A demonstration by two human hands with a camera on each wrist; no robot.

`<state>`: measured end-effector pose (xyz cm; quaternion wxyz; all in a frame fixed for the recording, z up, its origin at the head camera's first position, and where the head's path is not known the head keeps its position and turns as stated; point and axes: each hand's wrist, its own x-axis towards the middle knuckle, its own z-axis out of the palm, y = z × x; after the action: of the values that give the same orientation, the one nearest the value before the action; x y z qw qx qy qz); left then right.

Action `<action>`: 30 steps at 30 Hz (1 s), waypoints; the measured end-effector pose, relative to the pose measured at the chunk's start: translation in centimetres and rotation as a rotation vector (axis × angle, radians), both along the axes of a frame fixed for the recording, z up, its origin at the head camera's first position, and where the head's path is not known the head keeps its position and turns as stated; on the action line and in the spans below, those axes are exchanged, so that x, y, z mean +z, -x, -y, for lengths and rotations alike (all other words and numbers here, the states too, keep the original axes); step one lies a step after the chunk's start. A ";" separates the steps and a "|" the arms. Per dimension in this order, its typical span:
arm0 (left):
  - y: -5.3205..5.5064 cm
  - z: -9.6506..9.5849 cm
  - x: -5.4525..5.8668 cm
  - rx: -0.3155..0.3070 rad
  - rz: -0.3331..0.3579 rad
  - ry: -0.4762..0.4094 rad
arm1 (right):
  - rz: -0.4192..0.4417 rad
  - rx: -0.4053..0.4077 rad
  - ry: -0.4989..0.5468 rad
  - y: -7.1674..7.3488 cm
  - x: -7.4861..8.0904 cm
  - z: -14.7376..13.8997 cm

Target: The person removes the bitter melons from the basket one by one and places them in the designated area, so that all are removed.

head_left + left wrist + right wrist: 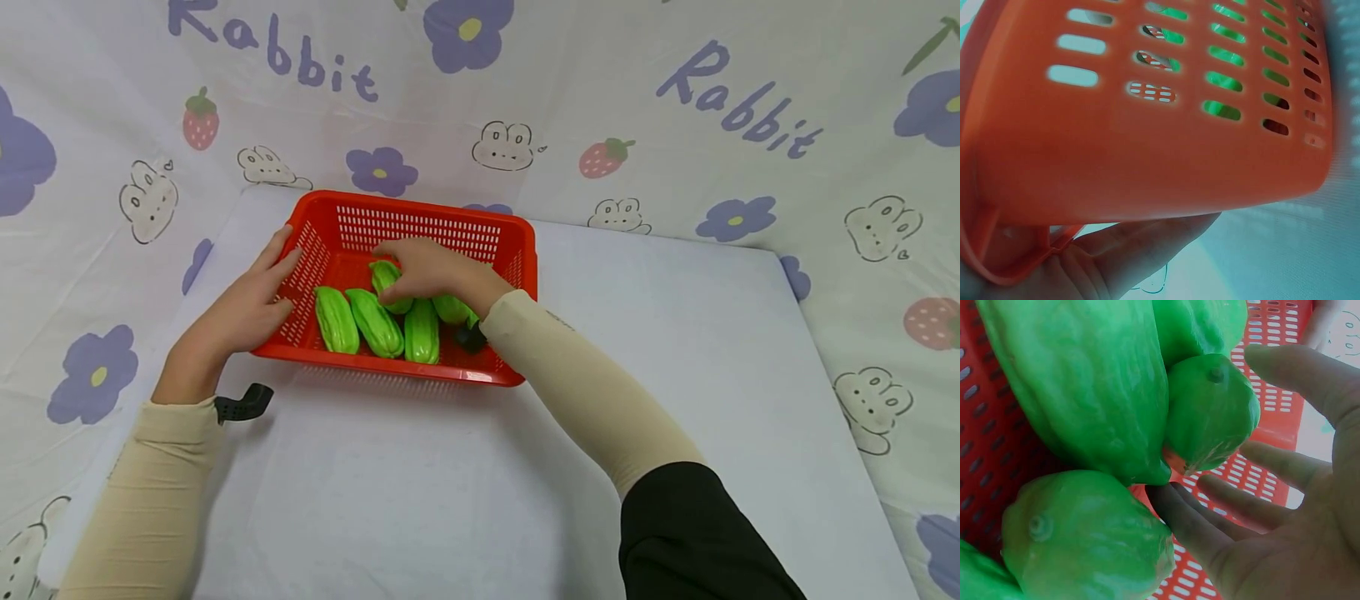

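Several bright green ridged gourds, resembling bitter gourds [337, 322], lie in a red plastic basket [390, 367]. My right hand [431, 265] reaches over them inside the basket, fingers spread and thumb apart, around a gourd [382, 272] behind the front row. In the right wrist view the fingers are fairly straight beside a gourd [1213, 412] and not closed round it. At the basket's left end, my left hand [251, 304] rests against the rim with fingers extended. The left wrist view shows part of that hand [1141, 253] along the outside of the wall.
The basket stands on a table under a white cloth [675, 350], near the back edge. A printed curtain [555, 100] hangs behind. Black wrist camera mounts [246, 403] stick out near both hands.
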<state>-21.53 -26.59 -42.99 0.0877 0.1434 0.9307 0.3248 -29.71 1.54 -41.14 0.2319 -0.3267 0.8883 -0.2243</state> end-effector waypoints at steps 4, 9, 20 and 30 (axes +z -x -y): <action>0.0 0.0 0.0 -0.003 -0.003 0.001 | 0.007 0.007 -0.008 0.1 -0.1 0.2; 0.1 0.0 0.0 -0.005 0.000 -0.003 | 0.017 0.011 -0.031 0.2 -0.3 0.6; 0.0 0.0 0.1 0.000 -0.011 -0.006 | -0.012 0.020 -0.039 0.3 -0.4 1.0; 0.0 0.2 0.0 0.002 -0.008 -0.003 | -0.014 0.006 -0.043 0.4 -0.6 1.2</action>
<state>-21.51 -26.80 -42.97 0.0834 0.1441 0.9307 0.3257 -30.11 0.38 -41.70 0.2336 -0.3258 0.8935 -0.2022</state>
